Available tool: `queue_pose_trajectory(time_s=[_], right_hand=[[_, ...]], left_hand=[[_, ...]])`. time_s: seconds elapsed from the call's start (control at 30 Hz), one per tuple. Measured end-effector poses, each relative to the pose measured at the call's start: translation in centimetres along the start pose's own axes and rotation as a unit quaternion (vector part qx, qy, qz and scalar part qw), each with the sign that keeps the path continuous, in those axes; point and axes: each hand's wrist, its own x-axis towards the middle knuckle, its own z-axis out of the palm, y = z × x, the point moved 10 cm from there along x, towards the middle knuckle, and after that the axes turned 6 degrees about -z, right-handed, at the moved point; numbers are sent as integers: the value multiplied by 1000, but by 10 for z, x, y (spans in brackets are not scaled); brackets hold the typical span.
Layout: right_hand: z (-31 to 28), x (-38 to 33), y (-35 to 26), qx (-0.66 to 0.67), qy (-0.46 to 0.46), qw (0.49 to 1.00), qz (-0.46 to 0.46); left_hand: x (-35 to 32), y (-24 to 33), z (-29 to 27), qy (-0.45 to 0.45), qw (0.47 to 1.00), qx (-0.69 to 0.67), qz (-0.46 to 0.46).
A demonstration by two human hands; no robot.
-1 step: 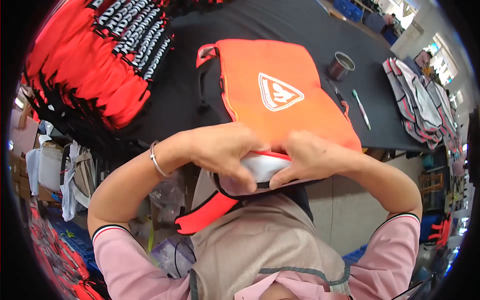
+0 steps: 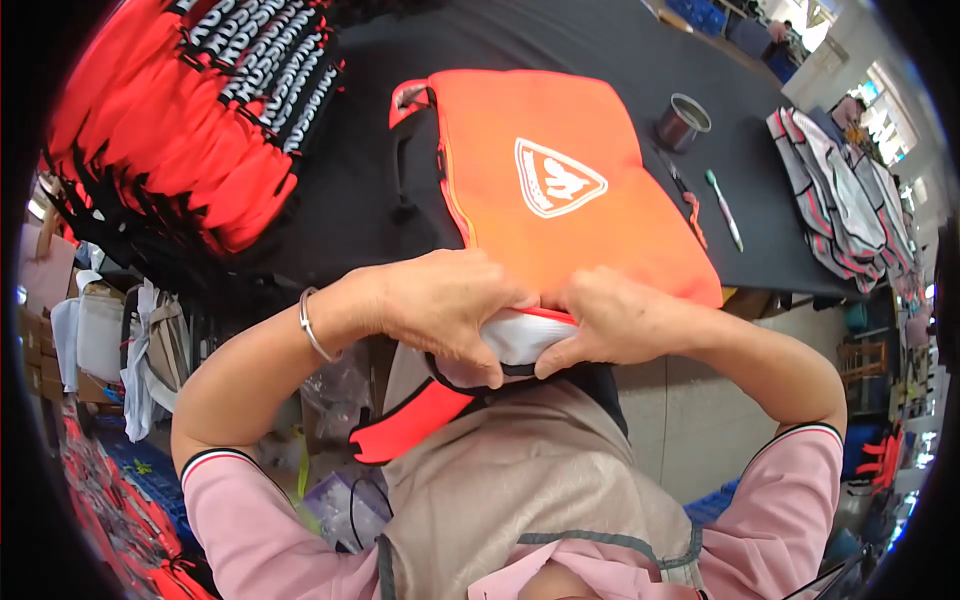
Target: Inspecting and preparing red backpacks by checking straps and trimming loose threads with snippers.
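An orange and black backpack (image 2: 590,120) with a white emblem lies on the table, its near end against my body. My left hand (image 2: 440,305) grips that near edge, thumb below and fingers over the orange panel. On the opposite side of the same edge, my right hand (image 2: 625,315) pinches it with the thumb bent under. Between the two hands the white lining (image 2: 518,338) shows under a red edging. A red strap (image 2: 415,425) with black borders hangs down near my lap. The fingertips are partly hidden in the bag's folds.
Red straps with black-and-white ends (image 2: 190,130) are heaped at the far left of the black table (image 2: 530,40). To the right are a metal cup (image 2: 683,122), orange-handled snips (image 2: 690,205), a toothbrush (image 2: 724,210) and stacked grey-white bag pieces (image 2: 835,200).
Both hands keep their grip on the bag's edge. The thumbs have shifted slightly, and the white lining between them has changed shape a little.
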Motion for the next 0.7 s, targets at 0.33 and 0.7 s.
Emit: queue_pose_trajectory(time_s=[0.33,0.7], right_hand=[[23,15,15,-136,66,988,33],[-114,-67,-118,-455,480,711,-239]], left_hand=[[-3,-6,7,126,983,130,41],[-73,77,-117,651,648,303,253]])
